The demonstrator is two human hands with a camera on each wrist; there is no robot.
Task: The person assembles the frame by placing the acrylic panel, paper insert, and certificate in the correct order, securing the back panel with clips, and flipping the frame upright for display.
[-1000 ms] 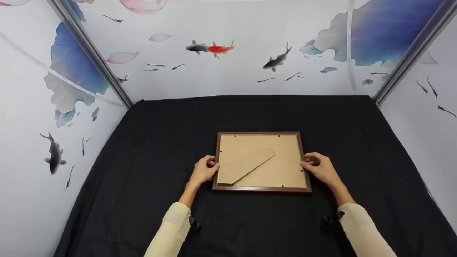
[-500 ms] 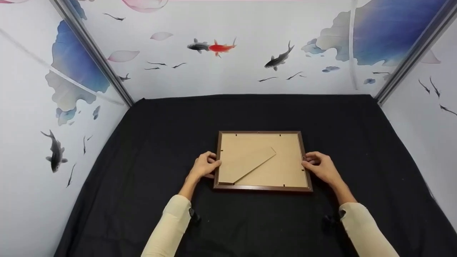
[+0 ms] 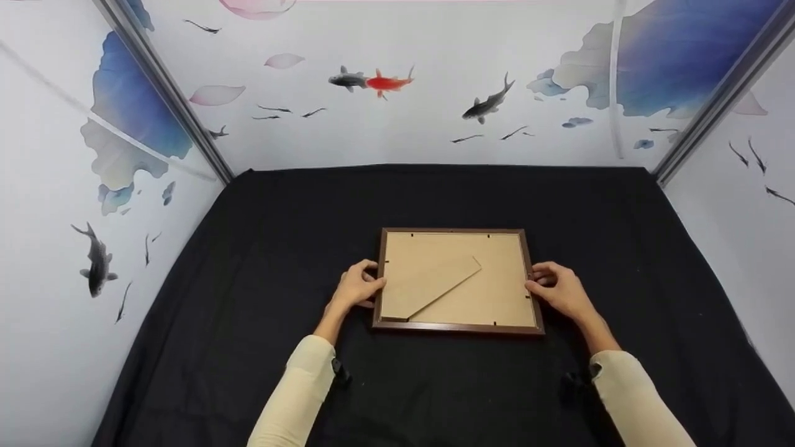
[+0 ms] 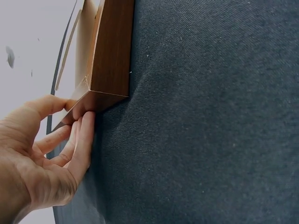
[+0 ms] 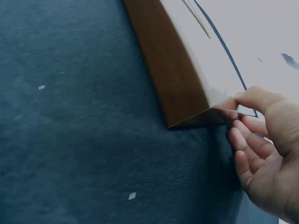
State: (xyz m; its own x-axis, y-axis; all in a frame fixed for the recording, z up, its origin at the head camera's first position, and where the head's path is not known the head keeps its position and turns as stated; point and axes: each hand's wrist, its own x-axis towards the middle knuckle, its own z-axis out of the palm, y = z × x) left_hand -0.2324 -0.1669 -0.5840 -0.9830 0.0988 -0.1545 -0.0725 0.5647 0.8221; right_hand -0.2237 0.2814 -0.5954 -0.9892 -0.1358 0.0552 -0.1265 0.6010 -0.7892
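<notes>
A picture frame (image 3: pixel 534 310) with a dark brown wooden rim lies face down on the black cloth, its tan backboard (image 3: pixel 497 298) upward. A slanted stand flap (image 3: pixel 428 288) lies against the backboard. My left hand (image 3: pixel 355 287) holds the frame's left side, thumb on the top edge and fingers along the outer side. On the opposite side, my right hand (image 3: pixel 559 292) grips the rim between thumb and fingers. Both wrist views show the brown side of the frame beside the left hand (image 4: pixel 51 154) and the right hand (image 5: pixel 266 144). The frame's front is hidden.
Black cloth (image 3: pixel 459 391) covers the table, with small pale specks on it. White panels (image 3: pixel 422 37) printed with fish and leaves stand at the back and both sides. Metal posts (image 3: pixel 168 93) mark the corners.
My left hand's fingers have shifted slightly along the frame's left side, and a lower finger now shows beside the rim. My right hand keeps its hold. The frame stays in place.
</notes>
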